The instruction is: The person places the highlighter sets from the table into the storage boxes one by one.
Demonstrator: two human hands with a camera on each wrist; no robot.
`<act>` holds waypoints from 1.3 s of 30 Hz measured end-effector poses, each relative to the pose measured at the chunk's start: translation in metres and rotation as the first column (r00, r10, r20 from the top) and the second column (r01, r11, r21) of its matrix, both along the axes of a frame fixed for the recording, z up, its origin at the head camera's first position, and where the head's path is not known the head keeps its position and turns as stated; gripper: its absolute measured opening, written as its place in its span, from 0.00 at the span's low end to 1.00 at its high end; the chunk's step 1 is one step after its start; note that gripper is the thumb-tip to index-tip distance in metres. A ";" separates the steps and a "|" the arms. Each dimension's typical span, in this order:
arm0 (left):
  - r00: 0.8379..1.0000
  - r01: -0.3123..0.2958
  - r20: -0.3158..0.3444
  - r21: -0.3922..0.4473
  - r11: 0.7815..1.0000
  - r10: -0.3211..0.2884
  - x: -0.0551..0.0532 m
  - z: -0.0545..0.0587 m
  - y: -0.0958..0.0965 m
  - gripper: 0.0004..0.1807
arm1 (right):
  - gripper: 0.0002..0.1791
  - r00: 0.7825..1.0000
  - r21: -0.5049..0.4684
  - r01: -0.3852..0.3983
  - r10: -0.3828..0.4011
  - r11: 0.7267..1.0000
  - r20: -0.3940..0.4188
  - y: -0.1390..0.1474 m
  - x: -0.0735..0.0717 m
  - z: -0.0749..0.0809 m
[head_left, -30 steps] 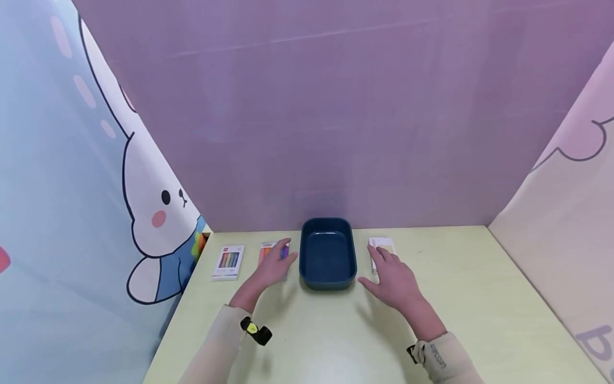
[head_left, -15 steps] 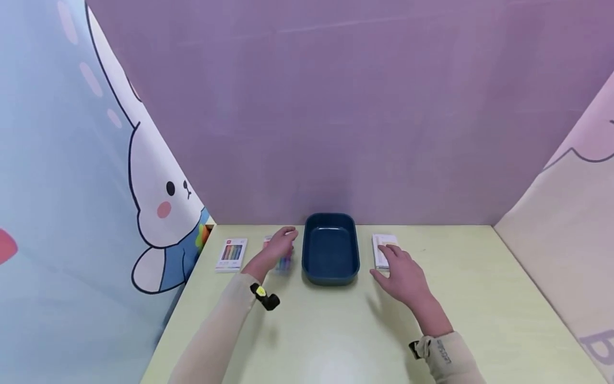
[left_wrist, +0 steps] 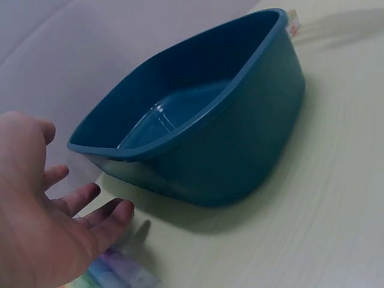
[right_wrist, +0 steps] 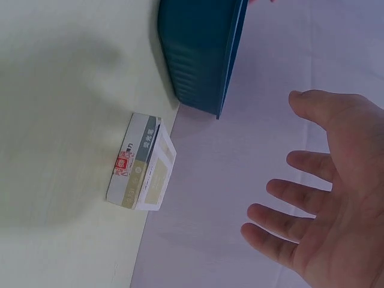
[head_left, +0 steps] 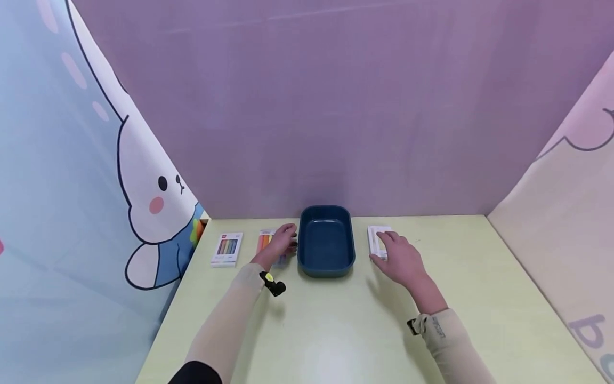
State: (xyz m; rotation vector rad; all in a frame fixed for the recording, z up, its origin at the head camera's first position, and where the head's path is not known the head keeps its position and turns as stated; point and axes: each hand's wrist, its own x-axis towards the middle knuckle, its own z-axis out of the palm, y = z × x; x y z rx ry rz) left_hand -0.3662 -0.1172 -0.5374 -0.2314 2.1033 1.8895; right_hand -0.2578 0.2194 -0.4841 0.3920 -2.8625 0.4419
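A dark blue plastic bin [head_left: 326, 272] stands on the table between both hands. My left hand [head_left: 279, 245] is just left of it, above a clear pack of coloured pens [head_left: 264, 241] that it partly hides. In the left wrist view, the relaxed fingers [left_wrist: 113, 223] face the bin and hold nothing; the pack's ends show below. My right hand [head_left: 402, 260] hovers by a small white box [head_left: 373, 240] right of the bin. The right wrist view shows its spread fingers [right_wrist: 285, 223] apart from that box [right_wrist: 161, 175], which has grey and tan panels.
At the far left of the table [head_left: 307, 330] lies a white box with coloured sticks pictured on it [head_left: 227, 249]. A purple backdrop [head_left: 326, 117] rises behind the bin, with printed panels on both sides.
My left hand has shifted right, closer to the bin, uncovering more of the pen pack's left side. The right hand has drawn slightly right from the white box. The head view has tilted a little.
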 end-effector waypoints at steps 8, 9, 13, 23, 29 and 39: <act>0.998 0.057 -0.003 0.004 0.998 -0.057 -0.003 -0.009 0.000 0.31 | 0.36 0.999 -0.019 0.027 -0.026 0.999 0.031 0.013 -0.011 -0.009; 0.997 0.071 -0.005 0.005 0.997 -0.071 -0.003 -0.010 0.001 0.31 | 0.36 0.999 -0.023 0.034 -0.033 0.999 0.034 0.015 -0.012 -0.012; 0.994 0.108 -0.015 -0.025 0.994 -0.108 -0.004 -0.015 0.002 0.34 | 0.37 0.997 -0.047 0.063 -0.061 0.997 0.051 0.018 -0.017 -0.023; 0.990 0.132 -0.035 -0.091 0.987 -0.136 -0.013 -0.022 0.004 0.31 | 0.37 0.991 -0.103 0.112 -0.103 0.988 0.089 0.008 -0.030 -0.042; 0.988 0.147 -0.037 -0.075 0.986 -0.150 -0.014 -0.027 0.005 0.29 | 0.40 0.977 -0.101 0.183 -0.170 0.978 0.125 0.005 -0.032 -0.055; 0.992 0.121 -0.032 -0.067 0.990 -0.123 -0.015 -0.033 0.005 0.28 | 0.44 0.942 -0.079 0.294 -0.275 0.952 0.190 -0.003 -0.049 -0.059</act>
